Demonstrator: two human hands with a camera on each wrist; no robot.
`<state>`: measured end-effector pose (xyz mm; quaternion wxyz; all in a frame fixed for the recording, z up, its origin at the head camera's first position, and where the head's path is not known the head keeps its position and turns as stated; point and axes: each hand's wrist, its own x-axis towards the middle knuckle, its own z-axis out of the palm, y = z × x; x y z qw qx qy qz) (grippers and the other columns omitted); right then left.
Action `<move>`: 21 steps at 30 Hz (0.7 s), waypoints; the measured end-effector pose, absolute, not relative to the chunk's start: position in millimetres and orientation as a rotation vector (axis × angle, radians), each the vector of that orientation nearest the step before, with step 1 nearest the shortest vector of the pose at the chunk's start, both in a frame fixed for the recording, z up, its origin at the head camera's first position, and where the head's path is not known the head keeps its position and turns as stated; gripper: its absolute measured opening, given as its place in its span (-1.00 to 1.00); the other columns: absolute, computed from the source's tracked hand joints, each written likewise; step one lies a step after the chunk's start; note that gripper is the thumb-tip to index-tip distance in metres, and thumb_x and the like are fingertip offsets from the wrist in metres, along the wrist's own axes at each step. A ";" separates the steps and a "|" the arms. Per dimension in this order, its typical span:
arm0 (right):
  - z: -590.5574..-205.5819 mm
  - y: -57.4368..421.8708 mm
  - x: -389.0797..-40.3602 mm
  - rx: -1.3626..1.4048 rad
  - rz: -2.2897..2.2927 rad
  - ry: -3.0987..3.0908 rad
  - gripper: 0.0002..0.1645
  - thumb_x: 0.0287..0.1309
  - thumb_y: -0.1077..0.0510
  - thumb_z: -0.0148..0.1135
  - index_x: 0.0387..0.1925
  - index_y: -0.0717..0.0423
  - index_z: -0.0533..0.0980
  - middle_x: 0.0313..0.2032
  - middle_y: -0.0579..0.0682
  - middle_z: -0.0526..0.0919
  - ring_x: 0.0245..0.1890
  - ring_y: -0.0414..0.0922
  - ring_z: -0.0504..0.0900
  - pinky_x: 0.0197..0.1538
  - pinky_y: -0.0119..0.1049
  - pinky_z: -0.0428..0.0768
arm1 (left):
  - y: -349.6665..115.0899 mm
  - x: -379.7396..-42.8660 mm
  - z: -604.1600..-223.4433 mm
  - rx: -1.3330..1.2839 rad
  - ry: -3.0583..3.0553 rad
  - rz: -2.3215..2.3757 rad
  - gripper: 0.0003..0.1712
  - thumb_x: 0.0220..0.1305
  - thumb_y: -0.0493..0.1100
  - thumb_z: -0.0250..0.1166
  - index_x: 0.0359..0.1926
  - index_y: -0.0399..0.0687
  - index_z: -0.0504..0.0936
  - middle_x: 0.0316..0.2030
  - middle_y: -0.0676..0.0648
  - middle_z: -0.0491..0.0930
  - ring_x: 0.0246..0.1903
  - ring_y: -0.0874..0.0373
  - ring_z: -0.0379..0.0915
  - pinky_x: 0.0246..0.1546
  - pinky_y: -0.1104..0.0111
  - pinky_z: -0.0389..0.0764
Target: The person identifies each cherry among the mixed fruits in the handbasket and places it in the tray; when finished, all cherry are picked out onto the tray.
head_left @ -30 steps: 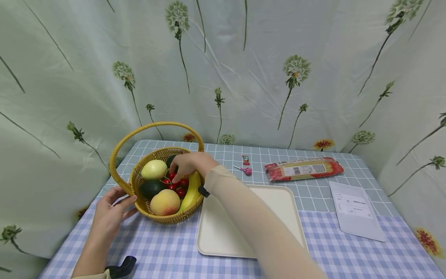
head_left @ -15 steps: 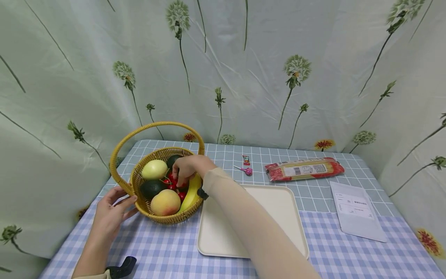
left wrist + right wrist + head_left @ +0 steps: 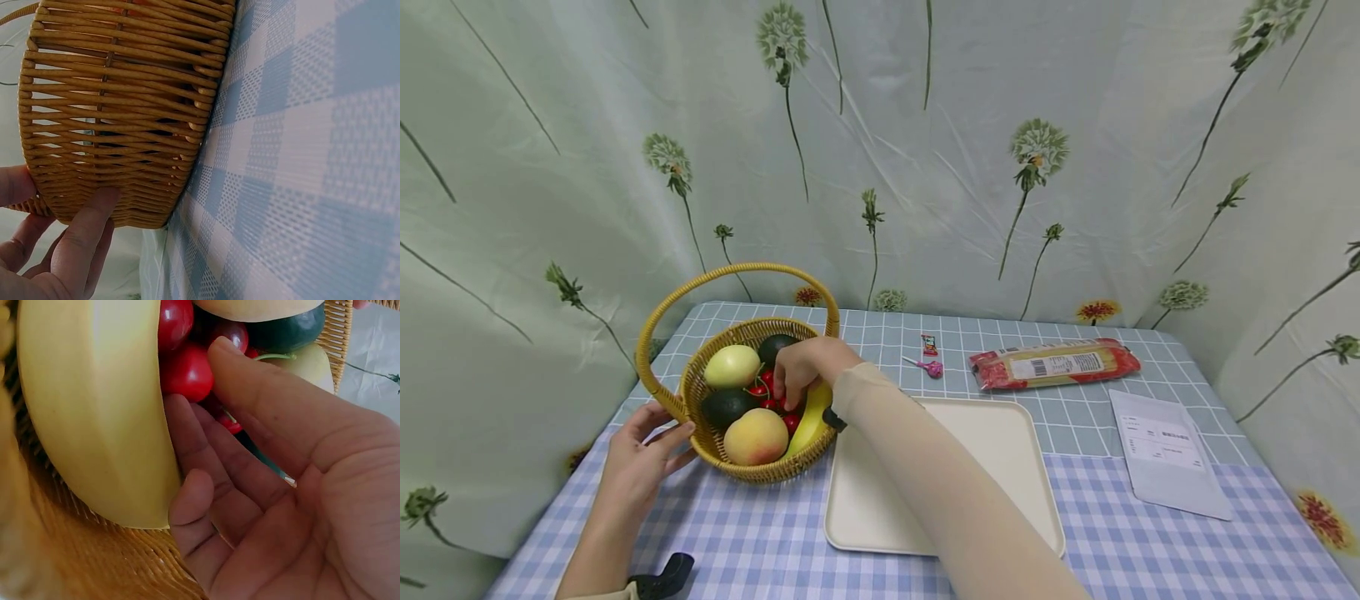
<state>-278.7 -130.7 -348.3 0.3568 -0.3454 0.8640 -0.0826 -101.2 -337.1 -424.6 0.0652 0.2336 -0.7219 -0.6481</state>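
Observation:
A yellow wicker basket [image 3: 767,473] with a tall arched handle stands on the left of the table, holding fruit. My left hand [image 3: 640,446] grips its near left side at the foot of the handle; in the left wrist view, fingers [image 3: 81,234] lie against the weave. My right hand [image 3: 805,367] reaches down inside. Its thumb and fingertips pinch a red cherry [image 3: 187,372] beside the banana [image 3: 100,412]. More cherries [image 3: 765,385] lie around, partly hidden by the hand. A peach [image 3: 756,437], a pale yellow-green fruit [image 3: 732,367] and dark green avocado-like fruits [image 3: 727,407] surround them.
A cream tray [image 3: 872,500] sits right of the basket, under the right forearm. Behind it lie a pink lollipop [image 3: 933,368] and a small red wrapped candy [image 3: 929,344]. Farther right are a red-ended pack of noodles [image 3: 1056,364] and a white labelled pouch [image 3: 1167,454].
My right hand has shifted slightly right and lower among the cherries, uncovering more of the dark fruit at the back. The left hand and basket stay in place.

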 end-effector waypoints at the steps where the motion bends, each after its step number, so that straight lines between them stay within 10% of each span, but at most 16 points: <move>1: -347.6 -131.3 -278.0 -0.895 -0.199 2.228 -0.74 0.35 0.03 0.50 0.04 -0.14 0.71 -0.08 -0.25 0.66 -0.08 -0.27 0.53 -0.07 -0.46 0.61 | -337.3 -101.1 -425.0 0.704 -2.178 -1.956 -0.56 0.48 -0.34 0.36 0.26 -0.10 0.45 0.03 0.13 0.47 -0.13 0.43 0.59 -0.17 0.45 0.80; 21: -350.1 -134.8 -276.2 -0.881 -0.298 2.161 -0.81 0.34 0.06 0.51 -0.30 -0.07 0.60 -0.34 -0.18 0.62 -0.27 -0.22 0.62 -0.08 -0.35 0.69 | -338.8 -100.6 -426.2 0.689 -2.170 -1.971 -0.57 0.47 -0.32 0.38 0.25 -0.05 0.46 0.03 0.15 0.47 -0.12 0.41 0.60 -0.16 0.45 0.80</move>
